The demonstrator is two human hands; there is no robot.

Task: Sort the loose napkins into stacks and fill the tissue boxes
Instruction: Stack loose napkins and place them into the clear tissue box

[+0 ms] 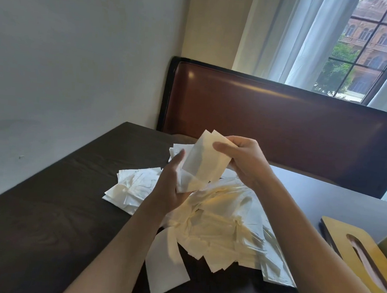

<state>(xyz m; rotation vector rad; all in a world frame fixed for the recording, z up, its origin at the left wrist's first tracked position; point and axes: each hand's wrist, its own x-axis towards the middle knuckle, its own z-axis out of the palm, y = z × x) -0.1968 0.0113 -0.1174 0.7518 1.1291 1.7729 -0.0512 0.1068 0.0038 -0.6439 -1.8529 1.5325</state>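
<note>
The right hand (244, 159) pinches the upper edge of a small bundle of napkins (204, 160), thumb curled over the front, while the left hand (174, 186) cups the bundle's lower end from below, fingers wrapped around it; both grip the same bundle above the table (48, 205). Judged by size first, most of the work lies ahead: the big loose pile (223, 227) sprawls unsorted beneath the hands, from centre out toward 5 o'clock, with single sheets poking out at 6 o'clock. A smaller heap (133, 188) sits at 9 o'clock of the pile, touching it; it looks like the beginning of a stack, though its edges are ragged and it may be more loose sheets. A further few napkins (178, 150) lie at 12 o'clock, partly hidden behind the bundle. The one tissue box (362, 254) in view, at 3 o'clock near the frame edge, shows its slot; whether anything is inside cannot be told. Filling seems not yet begun, and the sorting looks barely started.
</note>
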